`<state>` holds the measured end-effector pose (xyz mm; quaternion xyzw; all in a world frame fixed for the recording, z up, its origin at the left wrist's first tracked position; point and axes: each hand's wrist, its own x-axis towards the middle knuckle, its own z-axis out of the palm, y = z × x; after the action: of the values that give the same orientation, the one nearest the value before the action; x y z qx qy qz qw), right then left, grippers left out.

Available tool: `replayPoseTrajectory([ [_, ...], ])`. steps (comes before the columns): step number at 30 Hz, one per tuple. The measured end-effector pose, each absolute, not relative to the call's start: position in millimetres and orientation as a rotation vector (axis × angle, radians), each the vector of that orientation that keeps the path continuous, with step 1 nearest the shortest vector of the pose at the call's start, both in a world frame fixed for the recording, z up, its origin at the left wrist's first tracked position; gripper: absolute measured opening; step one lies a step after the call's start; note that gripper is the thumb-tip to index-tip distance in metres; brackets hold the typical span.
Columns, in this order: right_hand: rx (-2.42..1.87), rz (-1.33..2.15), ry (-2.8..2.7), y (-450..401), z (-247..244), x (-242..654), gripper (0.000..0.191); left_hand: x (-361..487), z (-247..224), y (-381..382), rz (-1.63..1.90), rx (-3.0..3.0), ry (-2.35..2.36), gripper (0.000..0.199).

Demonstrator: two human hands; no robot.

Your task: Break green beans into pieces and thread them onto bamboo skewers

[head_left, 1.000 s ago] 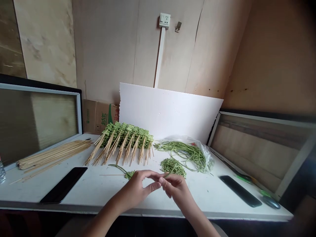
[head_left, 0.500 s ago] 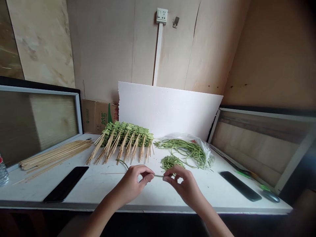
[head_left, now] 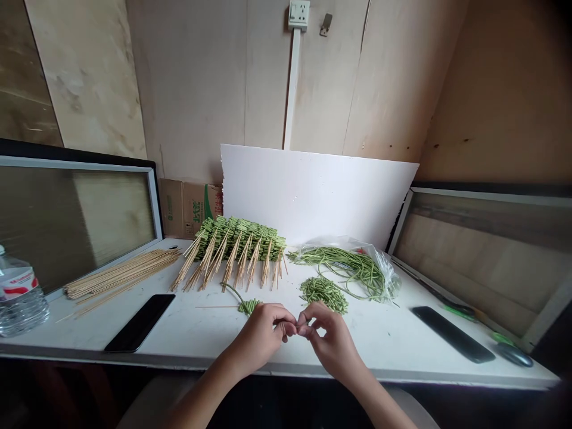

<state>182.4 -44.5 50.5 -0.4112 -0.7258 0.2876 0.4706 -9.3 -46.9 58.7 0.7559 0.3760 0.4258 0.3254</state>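
Observation:
My left hand (head_left: 268,333) and my right hand (head_left: 330,339) meet fingertip to fingertip above the front of the table, both pinching a green long bean, mostly hidden by the fingers. Just behind my left hand lies a small cluster of cut bean pieces (head_left: 248,306), with a thin bamboo skewer (head_left: 217,307) pointing left from it. A curved long bean (head_left: 233,291) arches up beside that cluster; its lower end is hidden. Beyond my right hand is a heap of short cut bean pieces (head_left: 324,292).
Bean-loaded skewers (head_left: 236,238) are stacked at the back. Whole long beans (head_left: 353,268) spill from a clear plastic bag (head_left: 386,268). Bare skewers (head_left: 125,271), a black phone (head_left: 140,322) and a water bottle (head_left: 20,295) lie left; a dark slab (head_left: 452,333) and mouse (head_left: 513,353) right.
My hands have come together, closing the gap where a stretch of bean showed. The view has shifted, bringing the bottle further in and uncovering the small cluster behind my left hand.

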Motion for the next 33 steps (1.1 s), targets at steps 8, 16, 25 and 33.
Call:
replayPoseTrajectory([
  [8, -0.834, 1.247, -1.515, -31, 36, 181, 0.025, -3, 51, -39, 1.187, 1.935, 0.928, 0.026],
  [16, -0.798, 0.893, -1.649, -34, 43, 186, 0.017, -7, 60, -44, 1.186, 2.010, 0.969, 0.028],
  [25, -0.711, 0.293, -1.916, -45, 55, 187, 0.016, -5, 63, -53, 1.151, 2.294, 1.059, 0.030],
  [33, -0.781, 0.969, -1.631, -40, 36, 176, 0.025, -5, 51, -42, 1.201, 2.214, 0.929, 0.029],
])
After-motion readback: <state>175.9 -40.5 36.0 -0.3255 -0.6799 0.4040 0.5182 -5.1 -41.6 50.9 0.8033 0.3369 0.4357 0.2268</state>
